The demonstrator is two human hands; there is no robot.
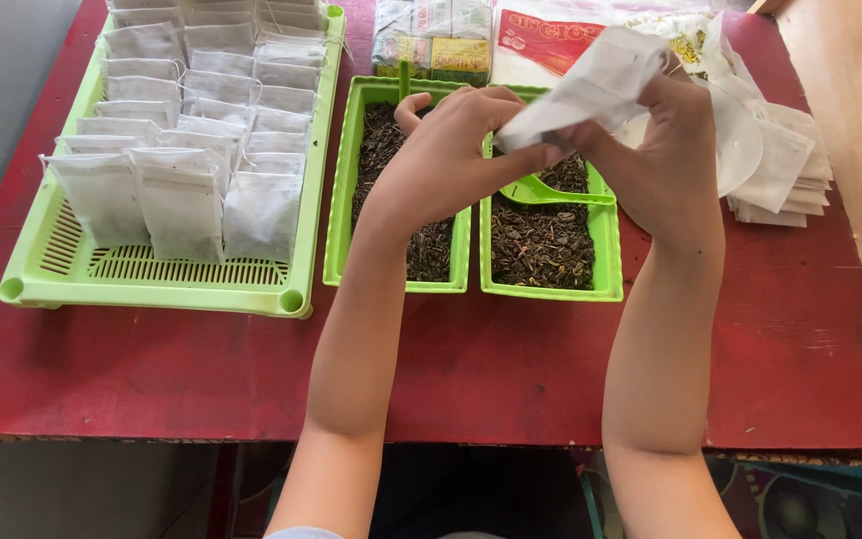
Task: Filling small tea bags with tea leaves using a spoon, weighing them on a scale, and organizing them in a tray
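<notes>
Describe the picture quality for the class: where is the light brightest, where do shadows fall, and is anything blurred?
Head view: soft daylight, brightest on the white packaging at the top edge; faint shadows under the forearms on the red table; the white bag held by left hand and right hand is slightly motion-blurred; filled bags in the slotted tray look sharp.

My left hand (pixel 446 150) and right hand (pixel 660 150) hold a white paper sachet (pixel 591 85) between them, above two green tubs (pixel 541 289) of dark loose tea standing side by side on the red bench (pixel 511 369). A green scoop (pixel 551 192) lies in the right tub. To my left, a slotted green tray (pixel 152 279) carries rows of filled sachets (pixel 182 190). A stack of empty sachets (pixel 785 165) sits at my right.
</notes>
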